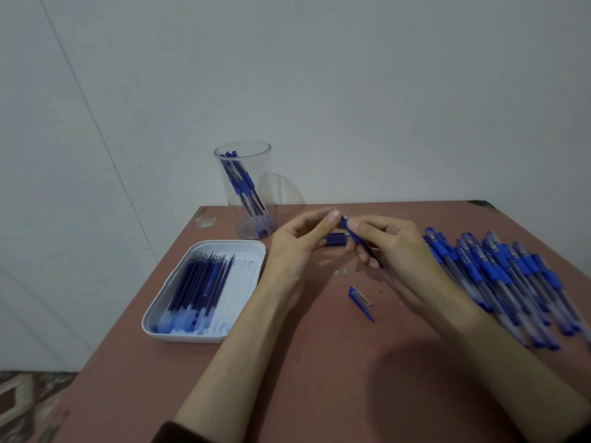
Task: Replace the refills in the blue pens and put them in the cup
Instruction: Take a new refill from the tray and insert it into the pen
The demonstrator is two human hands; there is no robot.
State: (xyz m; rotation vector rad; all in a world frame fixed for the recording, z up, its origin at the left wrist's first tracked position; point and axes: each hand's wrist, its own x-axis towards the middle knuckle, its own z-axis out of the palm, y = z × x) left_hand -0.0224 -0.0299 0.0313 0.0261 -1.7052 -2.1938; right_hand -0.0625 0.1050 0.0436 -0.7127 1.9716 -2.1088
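My right hand (393,247) grips an uncapped blue pen (363,247), its tip pointing up and left. My left hand (300,238) pinches the pen's tip end between thumb and fingers. A loose blue cap (361,302) lies on the table below the hands. Behind the hands lie a few dark blue refills (335,240). A clear cup (246,190) at the back holds several blue pens. A white tray (252,251) on the left holds several blue refills (198,282). A pile of capped blue pens (511,279) lies at the right.
The reddish-brown table (319,362) ends at the left and far edges, close to a pale wall. A clear lid (281,193) leans behind the cup. Small crumbs (342,272) lie near the hands. Patterned floor shows at the lower left.
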